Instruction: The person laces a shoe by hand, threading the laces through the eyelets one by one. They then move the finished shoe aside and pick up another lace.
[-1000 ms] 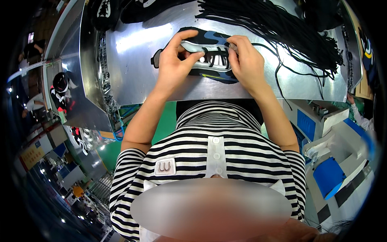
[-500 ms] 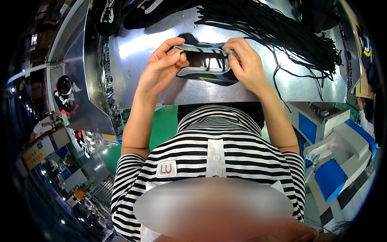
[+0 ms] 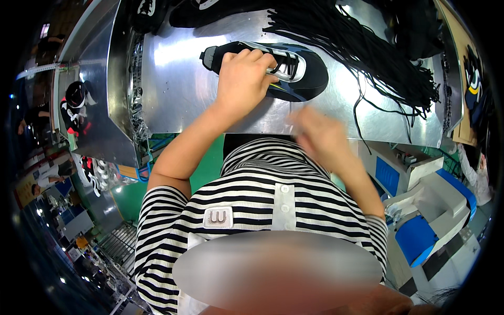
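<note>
A black and grey shoe upper point(image 3: 313, 71) lies on the metal table point(image 3: 178, 92) with its rounded toe to the right. Black lace point(image 3: 286, 67) crosses the pale eyelet strips over its opening. My left hand point(image 3: 244, 79) is closed on the upper near the ankle opening, the fingers curled over its edge and covering part of the lacing. Below the toe, at the table's near edge and apart from the upper, my right hand point(image 3: 320, 131) is smeared by motion. Its fingers cannot be made out.
A thick bundle of loose black laces point(image 3: 352, 50) spreads across the table's right half, with strands hanging toward the near edge. Dark shoe parts point(image 3: 202, 14) lie along the far side. To the right stands a grey machine with a blue pad point(image 3: 417, 239). More shoes point(image 3: 76, 107) sit at the left.
The upper has turned toe-right and shifted right. My left hand has gone from pinching at its left end to gripping over it. My right hand has let go and moved down toward my body.
</note>
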Tool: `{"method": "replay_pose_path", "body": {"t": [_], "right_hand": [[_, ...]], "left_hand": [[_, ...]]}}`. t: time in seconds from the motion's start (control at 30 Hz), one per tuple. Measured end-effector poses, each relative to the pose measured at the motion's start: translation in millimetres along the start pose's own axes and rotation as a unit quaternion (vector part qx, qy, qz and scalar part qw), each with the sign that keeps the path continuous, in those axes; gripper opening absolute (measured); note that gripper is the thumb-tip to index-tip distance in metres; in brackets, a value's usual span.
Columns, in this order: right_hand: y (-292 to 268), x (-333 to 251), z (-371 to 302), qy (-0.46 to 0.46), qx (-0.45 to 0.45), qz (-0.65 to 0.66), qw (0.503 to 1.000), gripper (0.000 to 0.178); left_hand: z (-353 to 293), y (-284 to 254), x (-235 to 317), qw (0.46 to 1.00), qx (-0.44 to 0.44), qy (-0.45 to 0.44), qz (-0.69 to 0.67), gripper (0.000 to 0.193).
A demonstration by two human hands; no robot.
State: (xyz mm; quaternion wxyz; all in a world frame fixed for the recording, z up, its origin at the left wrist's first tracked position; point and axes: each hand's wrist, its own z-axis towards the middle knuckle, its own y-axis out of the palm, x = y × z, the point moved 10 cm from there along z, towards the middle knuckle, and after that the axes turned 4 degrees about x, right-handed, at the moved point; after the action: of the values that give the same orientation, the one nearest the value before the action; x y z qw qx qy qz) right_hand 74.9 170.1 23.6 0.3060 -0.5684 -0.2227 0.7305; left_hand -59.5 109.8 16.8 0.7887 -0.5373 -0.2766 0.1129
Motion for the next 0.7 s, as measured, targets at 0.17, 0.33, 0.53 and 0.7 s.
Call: {"method": "replay_pose_path", "body": {"t": [0.17,0.33,0.53,0.7], "right_hand": [[49,7,-40,0.085,-0.196,0.122,0.969,0.028],[32,-2,-28,0.025,-0.141,0.19,0.971,0.027],[13,73,35,0.24,0.17,0.32,0.9,0.021],[32,114,43,0.258,0.176,0.447,0.838,0.005]], "left_hand": [[7,0,-14,0.999,0.039,-0.012,-0.022,0.025],[12,-17,-28,0.988,0.105,-0.09,-0.072,0.021],[-14,-38,-18,0.966,0.181,-0.052,-0.177,0.01],[-1,-37,19,0.983,0.148,0.004,-0.11,0.016]]}}
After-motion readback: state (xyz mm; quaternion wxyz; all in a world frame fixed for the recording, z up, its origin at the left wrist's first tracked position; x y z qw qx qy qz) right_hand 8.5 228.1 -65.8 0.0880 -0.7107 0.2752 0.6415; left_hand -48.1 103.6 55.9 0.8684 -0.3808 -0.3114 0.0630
